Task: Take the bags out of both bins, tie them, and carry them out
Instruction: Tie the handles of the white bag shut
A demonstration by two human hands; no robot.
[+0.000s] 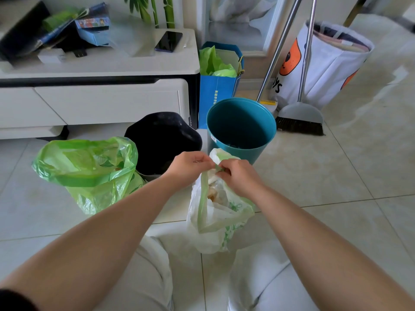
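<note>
Both hands, left hand (189, 167) and right hand (238, 176), pinch white bag (215, 223) drawstring together; green bag (89, 171) at 9 o'clock, untied.

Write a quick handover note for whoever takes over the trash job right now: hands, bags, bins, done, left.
Left hand and right hand: both pinch the green drawstring of the white plastic bag, mid-tie.
Translucent green plastic bag: on the floor at left, mouth open, untied.
Round teal bin and black bin: both without bags.
Done: both bags out.
Left: finish this knot, tie the green bag, carry both out.
</note>
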